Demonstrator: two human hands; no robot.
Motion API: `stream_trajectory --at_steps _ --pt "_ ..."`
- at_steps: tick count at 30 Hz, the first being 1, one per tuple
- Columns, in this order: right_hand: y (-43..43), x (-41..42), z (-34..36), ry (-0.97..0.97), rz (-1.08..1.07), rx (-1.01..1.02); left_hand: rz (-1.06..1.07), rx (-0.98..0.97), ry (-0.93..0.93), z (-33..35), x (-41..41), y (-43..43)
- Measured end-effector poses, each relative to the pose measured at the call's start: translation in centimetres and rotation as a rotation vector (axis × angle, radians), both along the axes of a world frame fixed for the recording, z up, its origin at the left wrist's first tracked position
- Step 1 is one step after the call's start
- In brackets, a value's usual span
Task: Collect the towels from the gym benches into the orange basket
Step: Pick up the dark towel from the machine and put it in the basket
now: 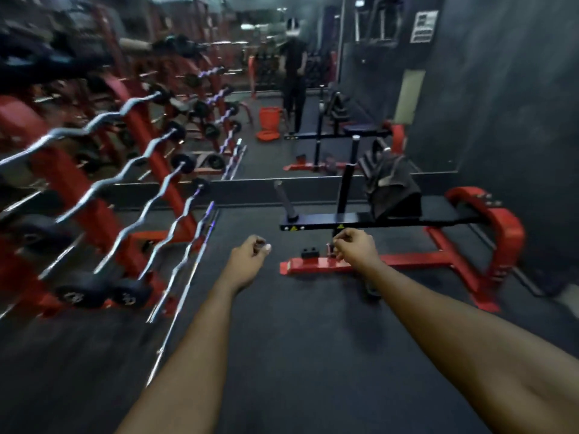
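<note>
A dark towel lies crumpled on the black pad of a red-framed gym bench ahead on the right, against a wall mirror. Both my arms reach forward over the floor. My left hand has loosely curled fingers and holds nothing. My right hand is loosely curled too and empty, just in front of the bench's black crossbar, below and left of the towel. The orange basket shows only as a reflection in the mirror, with its lid on the floor beside it.
A red rack of curl bars and weighted barbells fills the left side, bar ends jutting toward the middle. The wall mirror reflects a standing person. A dark wall closes the right. Dark rubber floor lies between rack and bench.
</note>
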State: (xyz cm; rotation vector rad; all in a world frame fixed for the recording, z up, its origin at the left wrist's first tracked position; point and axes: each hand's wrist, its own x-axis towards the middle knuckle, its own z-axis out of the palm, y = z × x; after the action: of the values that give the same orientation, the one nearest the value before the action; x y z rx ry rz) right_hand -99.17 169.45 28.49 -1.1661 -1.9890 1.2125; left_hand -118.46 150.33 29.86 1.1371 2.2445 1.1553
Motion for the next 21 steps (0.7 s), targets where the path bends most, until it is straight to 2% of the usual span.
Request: stream_trajectory --at_steps 11,16,21 --pt "25.0 1.0 -0.5 -0.024 -0.299 0.018 -0.315 0.005 -0.021 -0.8 -3.3 31.6" --pt "35.0 0.9 0.6 -0.062 -0.438 0.004 -0.485 -0.059 -0.012 -0.3 -4.6 45.6" --pt "43.0 1.7 0.1 -0.139 -0.452 0.028 -0.578 -0.094 -0.027 -0.8 -4.2 56.3"
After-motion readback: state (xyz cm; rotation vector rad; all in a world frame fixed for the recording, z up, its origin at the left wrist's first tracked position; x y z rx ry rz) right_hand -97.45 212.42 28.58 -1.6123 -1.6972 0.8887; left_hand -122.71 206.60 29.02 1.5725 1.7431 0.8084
